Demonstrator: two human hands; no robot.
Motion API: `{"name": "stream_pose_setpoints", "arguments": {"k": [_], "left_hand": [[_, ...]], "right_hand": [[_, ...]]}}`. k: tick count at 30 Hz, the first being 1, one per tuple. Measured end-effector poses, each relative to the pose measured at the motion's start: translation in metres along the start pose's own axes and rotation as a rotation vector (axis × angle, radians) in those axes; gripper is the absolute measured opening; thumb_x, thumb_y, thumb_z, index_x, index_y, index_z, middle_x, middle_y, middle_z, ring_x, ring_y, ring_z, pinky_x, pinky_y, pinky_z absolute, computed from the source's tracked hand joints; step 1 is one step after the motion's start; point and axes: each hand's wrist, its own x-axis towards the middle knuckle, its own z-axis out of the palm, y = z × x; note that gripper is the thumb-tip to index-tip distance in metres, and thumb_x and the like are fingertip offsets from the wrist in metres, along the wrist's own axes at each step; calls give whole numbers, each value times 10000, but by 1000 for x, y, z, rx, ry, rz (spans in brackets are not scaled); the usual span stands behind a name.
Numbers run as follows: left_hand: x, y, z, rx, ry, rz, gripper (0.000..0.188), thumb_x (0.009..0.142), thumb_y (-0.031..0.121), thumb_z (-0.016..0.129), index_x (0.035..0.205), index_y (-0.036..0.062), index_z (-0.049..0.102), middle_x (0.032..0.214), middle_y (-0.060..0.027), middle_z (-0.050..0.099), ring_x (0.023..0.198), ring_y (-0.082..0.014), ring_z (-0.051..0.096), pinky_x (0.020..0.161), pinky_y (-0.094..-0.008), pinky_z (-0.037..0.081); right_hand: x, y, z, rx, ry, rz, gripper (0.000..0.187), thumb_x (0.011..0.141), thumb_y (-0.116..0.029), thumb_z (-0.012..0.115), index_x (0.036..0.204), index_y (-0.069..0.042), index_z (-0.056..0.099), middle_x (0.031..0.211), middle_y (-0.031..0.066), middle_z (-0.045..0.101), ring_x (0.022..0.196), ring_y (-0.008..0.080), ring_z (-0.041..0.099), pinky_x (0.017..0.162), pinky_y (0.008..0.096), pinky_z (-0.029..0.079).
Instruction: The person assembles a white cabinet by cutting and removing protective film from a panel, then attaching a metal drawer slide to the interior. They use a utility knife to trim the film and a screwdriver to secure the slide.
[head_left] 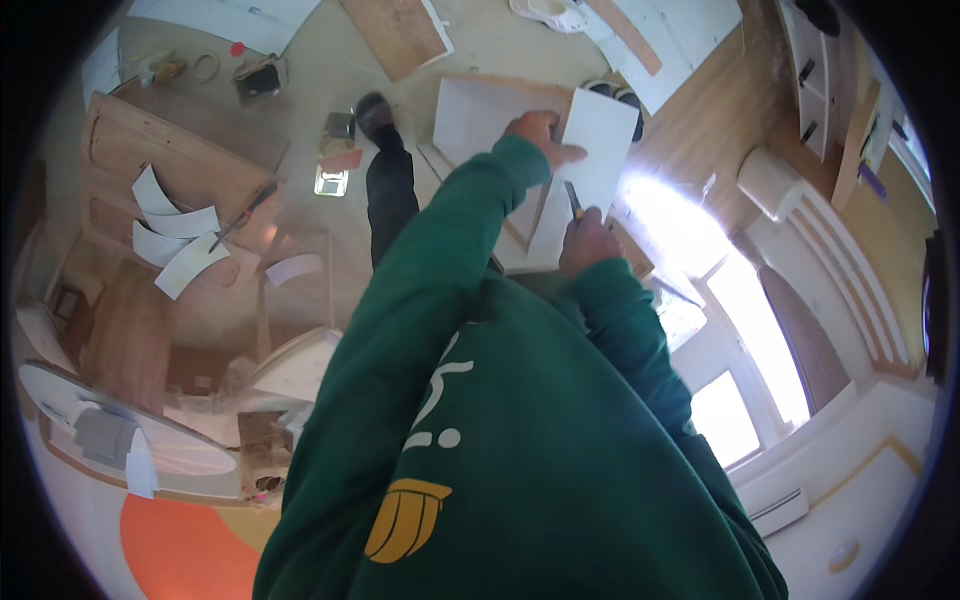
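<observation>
A wooden box-like furniture piece (478,118) with white faces stands in front of me. My left hand (537,138) grips its upper edge, the thumb lying over the white side panel (597,135). Close to the same panel, my right hand (590,243) is closed round a knife (574,204) with a narrow, pale blade and a dark and orange handle. The blade points away from me, beside the panel's face; whether it touches cannot be made out. My right fingers are partly hidden.
At left, curved white strips (180,225) and a long thin tool with a dark handle (245,215) lie on a wooden panel (120,150). A tape roll (206,67) and white boards (665,40) lie farther off. Bright windows (760,335) are at right.
</observation>
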Motion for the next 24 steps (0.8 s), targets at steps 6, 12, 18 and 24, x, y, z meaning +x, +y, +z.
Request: {"name": "stream_pose_setpoints", "arguments": {"k": [6, 12, 18, 24], "left_hand": [[0, 5, -9, 7, -68, -14, 447, 652, 333, 846, 894, -5, 682, 856, -144, 709, 738, -235, 681, 712, -326, 530], [0, 6, -10, 0, -92, -58, 457, 654, 384, 814, 886, 23, 659, 827, -135, 699, 805, -252, 684, 768, -340, 531], [-4, 16, -11, 47, -135, -115, 462, 671, 396, 797, 898, 20, 656, 912, -146, 697, 857, -260, 679, 799, -344, 525], [-2, 21, -8, 79, -135, -144, 467, 679, 394, 791, 925, 18, 666, 939, -151, 695, 905, -276, 670, 844, -356, 513]], "right_hand": [[-18, 3, -17, 130, 24, -213, 215, 925, -192, 488, 995, 3, 431, 749, 301, 619, 735, 497, 611, 691, 562, 476], [-7, 3, 9, 53, -17, -95, 250, 923, -201, 489, 1004, 26, 422, 789, 317, 625, 775, 504, 621, 763, 557, 480], [-5, -12, 4, -43, -123, 95, 246, 881, -140, 514, 1030, 35, 427, 933, 339, 626, 925, 486, 623, 836, 542, 479], [-4, -15, 1, -1, -154, 135, 260, 861, -106, 525, 1048, 42, 421, 960, 344, 621, 960, 491, 616, 867, 529, 475]]}}
